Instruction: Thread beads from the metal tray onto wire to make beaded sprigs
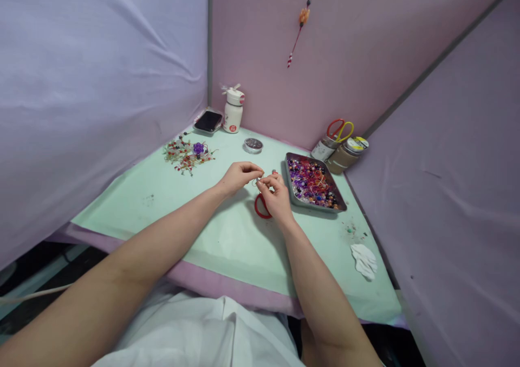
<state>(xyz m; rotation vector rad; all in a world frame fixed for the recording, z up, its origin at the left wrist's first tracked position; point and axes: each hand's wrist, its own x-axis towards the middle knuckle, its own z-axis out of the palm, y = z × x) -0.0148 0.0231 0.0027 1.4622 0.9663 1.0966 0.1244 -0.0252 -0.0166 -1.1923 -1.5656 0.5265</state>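
My left hand [241, 177] and my right hand [276, 195] meet above the middle of the table, fingertips pinched close together. Between them shows a thin cord [254, 182], looped and very fine; any bead on it is too small to make out. Red-handled scissors [262, 207] lie on the table beneath my right hand, which hides part of them. Just right of that hand stands a metal tray [314, 209] full of purple, orange and dark beads [306, 180] with red strands among them.
Finished-looking beaded strings [187, 155] lie in a pile at the left. Behind are a phone [208, 122], a white bottle [233, 110] and a small round container [253, 145]. Two jars [345, 155], one holding scissors [340, 131], stand back right. A crumpled white cloth [364, 261] lies right.
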